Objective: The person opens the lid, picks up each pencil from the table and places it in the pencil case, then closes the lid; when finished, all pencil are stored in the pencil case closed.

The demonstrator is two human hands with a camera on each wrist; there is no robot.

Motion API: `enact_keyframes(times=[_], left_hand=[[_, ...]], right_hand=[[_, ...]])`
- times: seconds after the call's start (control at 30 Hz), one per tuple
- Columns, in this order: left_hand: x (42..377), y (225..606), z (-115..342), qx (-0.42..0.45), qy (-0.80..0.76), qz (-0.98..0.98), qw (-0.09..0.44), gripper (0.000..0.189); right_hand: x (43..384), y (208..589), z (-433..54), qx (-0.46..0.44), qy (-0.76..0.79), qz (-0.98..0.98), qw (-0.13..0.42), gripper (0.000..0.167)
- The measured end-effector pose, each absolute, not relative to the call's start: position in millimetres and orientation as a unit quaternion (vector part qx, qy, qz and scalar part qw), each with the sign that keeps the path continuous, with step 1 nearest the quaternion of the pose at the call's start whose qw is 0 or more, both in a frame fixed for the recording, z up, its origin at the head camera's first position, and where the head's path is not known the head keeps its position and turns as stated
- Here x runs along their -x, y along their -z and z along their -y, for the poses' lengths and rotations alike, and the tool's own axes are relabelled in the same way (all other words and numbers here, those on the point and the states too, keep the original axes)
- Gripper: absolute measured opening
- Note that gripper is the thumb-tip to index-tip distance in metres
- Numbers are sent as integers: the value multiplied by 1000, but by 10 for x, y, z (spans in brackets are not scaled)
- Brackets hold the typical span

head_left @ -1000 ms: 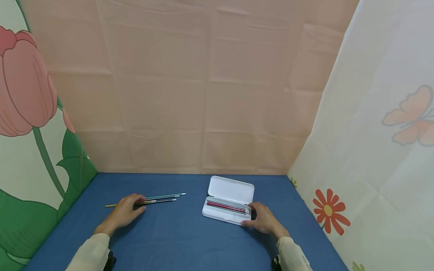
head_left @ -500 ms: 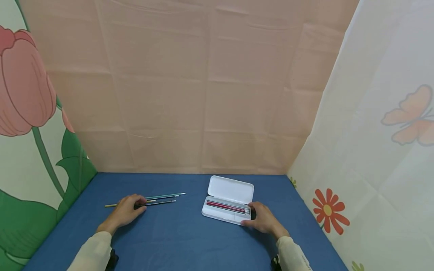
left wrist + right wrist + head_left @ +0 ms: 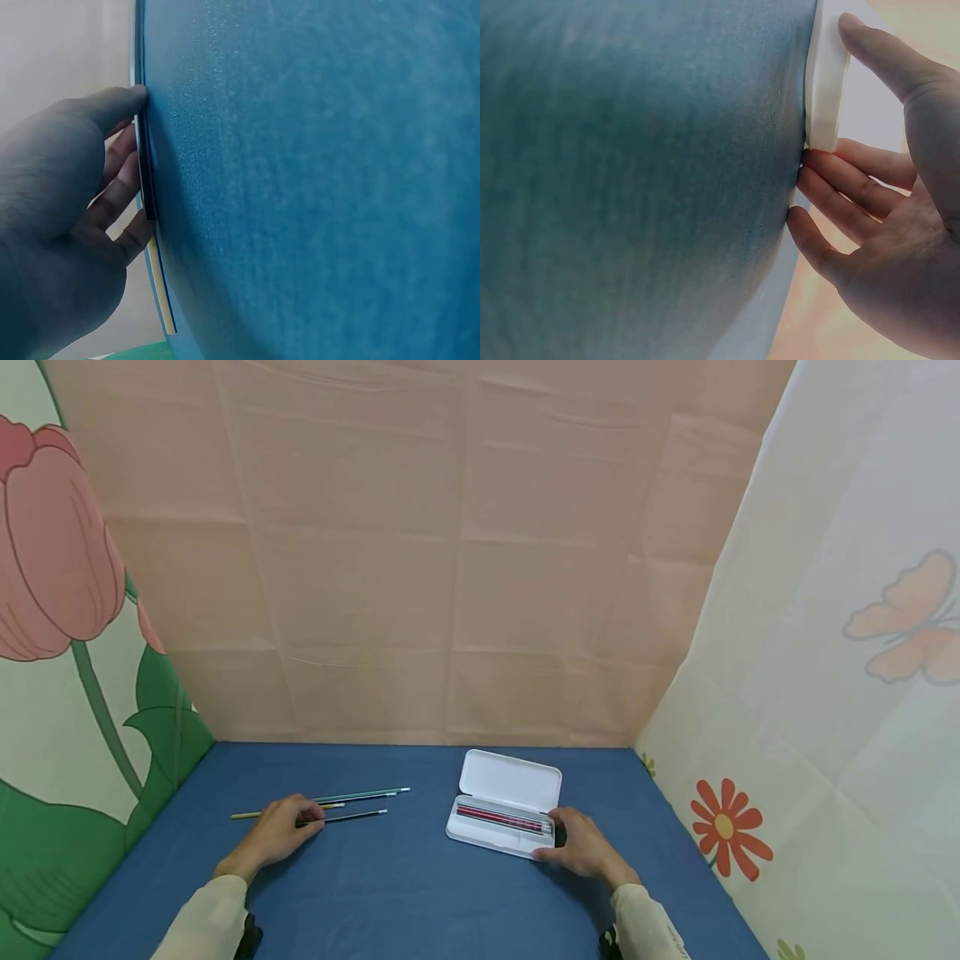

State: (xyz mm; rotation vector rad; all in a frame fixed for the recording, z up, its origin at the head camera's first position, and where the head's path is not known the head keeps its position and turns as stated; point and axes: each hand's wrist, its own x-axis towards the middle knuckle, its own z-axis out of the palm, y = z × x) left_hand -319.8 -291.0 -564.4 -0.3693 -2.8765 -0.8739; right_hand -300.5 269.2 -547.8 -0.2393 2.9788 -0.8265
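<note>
At the left of the blue cloth, my left hand (image 3: pixel 276 833) pinches a black pencil (image 3: pixel 360 816) between thumb and fingers. The left wrist view has this dark pencil (image 3: pixel 146 172) low against the cloth. Beside it lie a yellow pencil (image 3: pixel 246 816), partly hidden by the hand, and green pencils (image 3: pixel 367 795) with pale ends. On the right, a white pencil case (image 3: pixel 480 837) lies with its lid (image 3: pixel 512 779) raised and red pencils (image 3: pixel 498 817) inside. My right hand (image 3: pixel 585 845) grips its right end; in the right wrist view the thumb presses the case (image 3: pixel 826 90).
The blue cloth (image 3: pixel 405 893) covers the table. A tan sheet (image 3: pixel 450 568) hangs behind. Printed curtains stand on both sides, with a tulip (image 3: pixel 60 543) at left and a red flower (image 3: pixel 726 827) at right.
The black pencil has shifted slightly toward the person, away from the yellow and green pencils, with my left hand on it. My right hand and the case have stayed in place.
</note>
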Motion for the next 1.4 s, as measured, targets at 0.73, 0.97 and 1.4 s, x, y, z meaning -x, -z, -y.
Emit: enact_keyframes(times=[0.73,0.97,1.4], left_hand=[[3178,5597,2842,146,300,941,49,4],[3201,5515,2619,158,302,938,55,5],[3332,5424,2030,206,335,918,50,6]], right_hand=[[2980,5442,-2676,71,270,-960,25,86],[2990,5459,-2686,64,266,-961,28,86],[2988,5441,-2671,70,271,-960,25,86]])
